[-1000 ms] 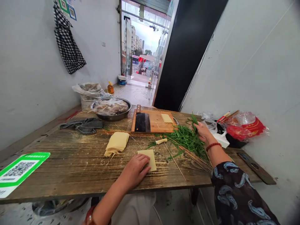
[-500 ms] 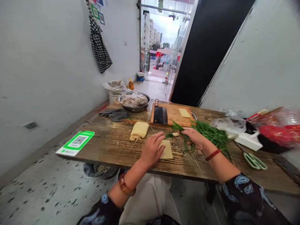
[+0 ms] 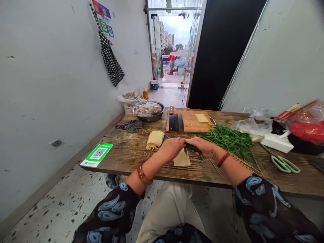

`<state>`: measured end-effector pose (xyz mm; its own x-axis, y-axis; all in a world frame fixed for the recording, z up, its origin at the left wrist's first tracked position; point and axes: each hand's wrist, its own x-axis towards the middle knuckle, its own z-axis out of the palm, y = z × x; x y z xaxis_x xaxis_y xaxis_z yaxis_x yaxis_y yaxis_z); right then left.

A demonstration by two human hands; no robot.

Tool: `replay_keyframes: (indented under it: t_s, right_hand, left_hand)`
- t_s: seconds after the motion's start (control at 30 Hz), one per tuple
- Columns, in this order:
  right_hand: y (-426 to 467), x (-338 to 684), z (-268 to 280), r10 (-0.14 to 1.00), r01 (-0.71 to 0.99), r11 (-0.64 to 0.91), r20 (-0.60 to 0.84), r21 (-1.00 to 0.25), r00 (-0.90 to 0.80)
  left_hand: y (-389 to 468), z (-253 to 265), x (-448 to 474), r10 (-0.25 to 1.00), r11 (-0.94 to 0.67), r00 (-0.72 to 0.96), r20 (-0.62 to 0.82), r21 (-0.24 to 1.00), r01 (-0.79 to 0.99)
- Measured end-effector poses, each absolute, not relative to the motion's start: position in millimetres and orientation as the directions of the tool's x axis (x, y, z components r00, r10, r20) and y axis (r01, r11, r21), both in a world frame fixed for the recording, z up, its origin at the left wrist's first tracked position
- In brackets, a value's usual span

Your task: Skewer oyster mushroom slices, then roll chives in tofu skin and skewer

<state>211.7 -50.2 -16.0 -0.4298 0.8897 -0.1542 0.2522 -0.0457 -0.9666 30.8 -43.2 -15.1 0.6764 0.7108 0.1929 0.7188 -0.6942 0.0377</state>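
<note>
My right hand [image 3: 202,147] is closed around a small bunch of green chives [image 3: 193,148], whose leaves show below the fingers. My left hand [image 3: 173,147] meets it at the fingertips, its fingers closed over the left end of the same bunch. Under the hands a square yellowish sheet, like tofu skin [image 3: 181,160], lies flat on the wooden table [image 3: 131,152]. A stack of the same sheets [image 3: 155,139] sits just left of my left hand. To the right of my right hand spreads a loose pile of chives [image 3: 230,140].
Beyond the hands, a cleaver [image 3: 176,122] and another sheet [image 3: 201,118] lie on a cutting board [image 3: 188,118]. A metal basin [image 3: 151,118] and grey cloth [image 3: 129,126] are at the left. Green-handled scissors [image 3: 285,164], a white box [image 3: 277,142] and plastic bags [image 3: 253,126] occupy the right.
My left hand has moved up and right from above the sheet to the bunch, and its fingers have closed. Both hands now touch. The view has shifted slightly.
</note>
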Motion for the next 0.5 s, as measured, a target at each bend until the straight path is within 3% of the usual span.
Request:
replay_keyframes:
  t_s: [0.13, 0.3, 0.4, 0.5]
  right_hand:
    - [-47, 227, -15, 0.918, 0.328, 0.081, -0.058, -0.941, -0.392]
    - [-48, 239, -6, 0.946, 0.424, 0.313, 0.24, -0.85, -0.218]
    - [-57, 230, -5, 0.909, 0.471, 0.415, 0.339, -0.779, -0.242]
    - [-65, 219, -13, 0.893, 0.652, 0.449, 0.328, -0.611, -0.307]
  left_hand:
    - [-40, -13, 24, 0.796, -0.604, 0.584, 0.159, 0.145, 0.784]
    - [-27, -15, 20, 0.829, -0.535, 0.541, 0.142, 0.481, 0.694]
    - [-21, -15, 23, 0.812, -0.542, 0.568, 0.135, 0.535, 0.648]
    - [-19, -14, 26, 0.802, -0.535, 0.583, 0.125, 0.585, 0.61]
